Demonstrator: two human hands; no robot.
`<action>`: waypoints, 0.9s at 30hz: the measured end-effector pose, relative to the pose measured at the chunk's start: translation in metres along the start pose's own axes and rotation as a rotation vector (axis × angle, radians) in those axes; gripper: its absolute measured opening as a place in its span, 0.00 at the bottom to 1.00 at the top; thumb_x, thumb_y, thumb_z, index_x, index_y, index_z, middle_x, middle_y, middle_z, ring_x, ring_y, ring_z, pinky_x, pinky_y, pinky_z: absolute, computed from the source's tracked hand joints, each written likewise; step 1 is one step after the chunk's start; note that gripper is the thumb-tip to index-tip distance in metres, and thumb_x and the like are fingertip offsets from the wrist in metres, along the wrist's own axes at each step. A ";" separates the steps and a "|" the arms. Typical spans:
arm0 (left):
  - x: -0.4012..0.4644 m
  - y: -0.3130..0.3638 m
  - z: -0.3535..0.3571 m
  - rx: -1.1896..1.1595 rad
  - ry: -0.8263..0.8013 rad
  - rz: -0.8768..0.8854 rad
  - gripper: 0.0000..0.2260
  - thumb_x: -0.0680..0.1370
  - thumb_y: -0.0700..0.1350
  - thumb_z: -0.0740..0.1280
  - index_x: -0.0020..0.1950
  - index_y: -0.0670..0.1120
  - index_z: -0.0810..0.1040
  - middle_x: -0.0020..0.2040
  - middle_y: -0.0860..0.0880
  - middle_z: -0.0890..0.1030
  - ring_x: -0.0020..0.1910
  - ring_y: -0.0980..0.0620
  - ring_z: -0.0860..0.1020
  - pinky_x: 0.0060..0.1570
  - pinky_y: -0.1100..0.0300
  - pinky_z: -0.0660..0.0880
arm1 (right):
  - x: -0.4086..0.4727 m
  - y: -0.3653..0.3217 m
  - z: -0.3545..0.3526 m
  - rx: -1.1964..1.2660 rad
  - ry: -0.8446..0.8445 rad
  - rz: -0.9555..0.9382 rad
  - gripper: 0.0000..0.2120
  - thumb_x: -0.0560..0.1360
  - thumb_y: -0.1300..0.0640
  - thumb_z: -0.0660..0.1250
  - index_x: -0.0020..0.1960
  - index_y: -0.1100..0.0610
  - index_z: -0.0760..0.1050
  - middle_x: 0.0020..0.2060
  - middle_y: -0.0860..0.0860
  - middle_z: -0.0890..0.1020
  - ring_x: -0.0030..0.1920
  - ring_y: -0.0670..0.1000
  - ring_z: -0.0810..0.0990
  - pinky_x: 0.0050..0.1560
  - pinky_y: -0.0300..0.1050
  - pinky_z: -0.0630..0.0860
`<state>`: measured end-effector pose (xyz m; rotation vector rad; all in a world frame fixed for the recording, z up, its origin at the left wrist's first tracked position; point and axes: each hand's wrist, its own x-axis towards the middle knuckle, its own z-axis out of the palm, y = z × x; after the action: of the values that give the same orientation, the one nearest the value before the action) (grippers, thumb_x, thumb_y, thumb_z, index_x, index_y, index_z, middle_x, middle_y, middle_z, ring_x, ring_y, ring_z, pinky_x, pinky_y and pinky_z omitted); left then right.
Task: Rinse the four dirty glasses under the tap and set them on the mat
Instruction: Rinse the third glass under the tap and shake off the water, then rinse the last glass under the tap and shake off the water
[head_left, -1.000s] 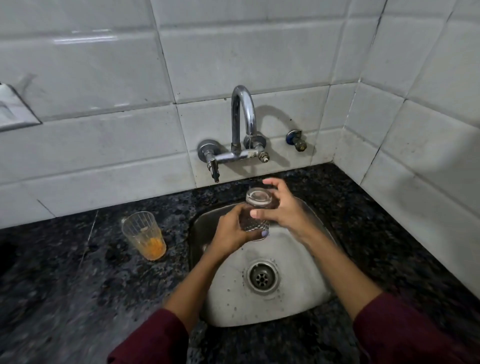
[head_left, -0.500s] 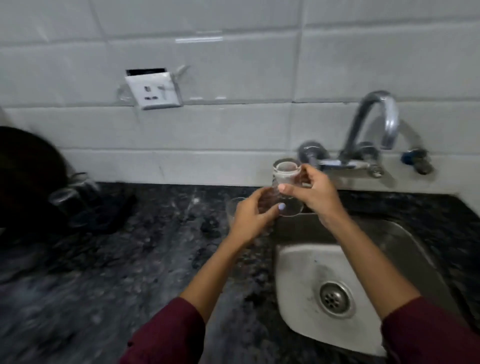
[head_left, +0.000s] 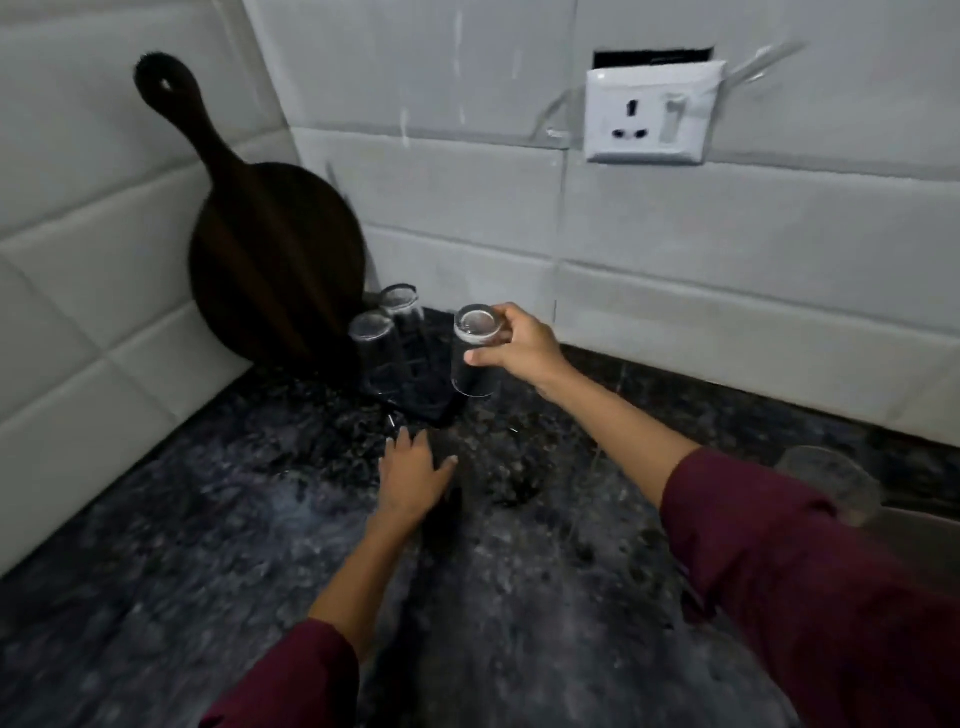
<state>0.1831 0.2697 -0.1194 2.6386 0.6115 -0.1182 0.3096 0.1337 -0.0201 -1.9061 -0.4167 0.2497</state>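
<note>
My right hand (head_left: 519, 345) grips a clear glass (head_left: 474, 353) upside down, its base up, over the right edge of the dark mat (head_left: 423, 382). Two rinsed glasses (head_left: 376, 348) (head_left: 401, 306) stand inverted on the mat near the corner. My left hand (head_left: 413, 475) rests flat on the black granite counter (head_left: 208, 545), fingers spread and holding nothing, just in front of the mat. Another glass (head_left: 831, 480) stands blurred at the right edge, behind my right sleeve.
A dark round wooden board (head_left: 270, 260) with a long handle leans in the tiled corner right behind the mat. A white wall socket (head_left: 649, 117) sits on the tiles above. The sink's edge (head_left: 914, 519) shows at far right.
The view has swung left from the sink to the corner. My right hand carried the glass there, turned upside down. My left hand let go of it and dropped to the counter.
</note>
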 end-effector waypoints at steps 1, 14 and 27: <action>0.004 -0.008 0.000 0.042 -0.003 -0.025 0.30 0.77 0.57 0.62 0.73 0.41 0.64 0.74 0.37 0.62 0.72 0.35 0.60 0.69 0.41 0.62 | 0.012 0.001 0.016 -0.017 -0.034 -0.001 0.29 0.59 0.57 0.80 0.58 0.56 0.73 0.54 0.53 0.82 0.53 0.51 0.81 0.59 0.52 0.76; 0.012 -0.030 0.011 0.153 -0.059 -0.007 0.35 0.79 0.62 0.57 0.77 0.41 0.53 0.78 0.38 0.50 0.77 0.37 0.46 0.74 0.42 0.48 | 0.054 0.023 0.088 -0.128 -0.152 0.051 0.27 0.63 0.55 0.78 0.58 0.57 0.73 0.47 0.52 0.79 0.47 0.49 0.76 0.47 0.42 0.70; -0.032 0.094 0.022 -0.366 -0.105 0.524 0.26 0.75 0.45 0.70 0.71 0.42 0.68 0.69 0.44 0.72 0.67 0.48 0.71 0.61 0.64 0.64 | -0.059 0.012 -0.030 0.094 -0.023 0.086 0.28 0.70 0.59 0.72 0.68 0.56 0.66 0.63 0.55 0.76 0.64 0.51 0.75 0.66 0.48 0.71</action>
<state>0.1958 0.1714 -0.0971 2.3255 -0.0993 0.0137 0.2689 0.0807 -0.0215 -1.8322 -0.3336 0.3427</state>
